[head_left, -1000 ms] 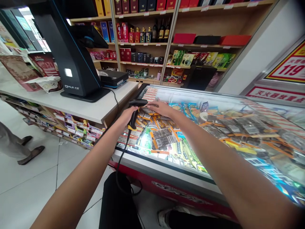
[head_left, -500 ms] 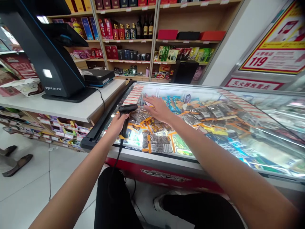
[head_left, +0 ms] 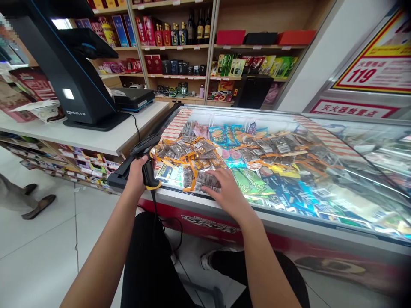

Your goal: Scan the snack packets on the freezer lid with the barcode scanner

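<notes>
My left hand (head_left: 137,174) is wrapped round the handle of a black barcode scanner (head_left: 148,164), held at the left end of a glass-topped freezer (head_left: 199,197). A cord hangs from the scanner's base. My right hand (head_left: 226,188) reaches over a brown snack packet with orange edges (head_left: 195,179) by the freezer's front edge. Its thumb and fingers are apart, with the fingertips at the packet. Behind it lies a pile of similar orange-edged packets (head_left: 180,149) on the glass.
A counter (head_left: 109,143) to the left carries a checkout terminal (head_left: 86,96) and a black scale (head_left: 133,97). Through the glass show blue packets (head_left: 218,134) and green packets (head_left: 253,182). Shelves (head_left: 180,48) stand behind. Another person's feet (head_left: 38,205) are on the floor at left.
My right hand has come back from the far side of the packet pile to the packet at the front edge. My left hand has moved left with the scanner.
</notes>
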The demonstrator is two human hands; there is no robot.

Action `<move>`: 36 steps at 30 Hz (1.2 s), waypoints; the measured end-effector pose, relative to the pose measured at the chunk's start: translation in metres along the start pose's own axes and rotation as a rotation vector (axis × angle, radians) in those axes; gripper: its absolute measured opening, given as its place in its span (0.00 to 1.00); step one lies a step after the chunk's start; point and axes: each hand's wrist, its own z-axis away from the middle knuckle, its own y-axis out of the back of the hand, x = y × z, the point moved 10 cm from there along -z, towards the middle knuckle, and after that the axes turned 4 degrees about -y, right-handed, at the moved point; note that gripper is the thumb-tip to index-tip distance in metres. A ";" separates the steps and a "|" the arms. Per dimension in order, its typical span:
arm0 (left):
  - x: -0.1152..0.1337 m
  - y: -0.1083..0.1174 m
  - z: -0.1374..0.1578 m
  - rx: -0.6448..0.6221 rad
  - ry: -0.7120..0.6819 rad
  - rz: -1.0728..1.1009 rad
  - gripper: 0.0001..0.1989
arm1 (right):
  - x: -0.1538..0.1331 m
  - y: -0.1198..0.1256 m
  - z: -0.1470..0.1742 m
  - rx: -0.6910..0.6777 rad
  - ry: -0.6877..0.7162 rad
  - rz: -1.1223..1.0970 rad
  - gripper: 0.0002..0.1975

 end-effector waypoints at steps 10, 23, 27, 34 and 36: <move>0.013 -0.153 0.085 -0.688 -0.108 -0.200 0.14 | 0.074 0.092 -0.014 0.358 -0.408 -0.439 0.20; -0.019 -0.300 0.042 -0.756 0.085 -0.105 0.16 | 0.156 0.165 -0.084 0.484 -0.414 -0.242 0.10; -0.032 -0.290 0.048 -0.761 0.222 -0.029 0.20 | 0.156 0.159 -0.076 0.487 -0.414 -0.227 0.13; -0.035 -0.287 0.046 -0.765 0.249 -0.077 0.24 | 0.149 0.154 -0.076 0.429 -0.418 -0.202 0.14; -0.037 -0.288 0.044 -0.765 0.256 -0.072 0.23 | 0.147 0.154 -0.076 0.429 -0.412 -0.171 0.13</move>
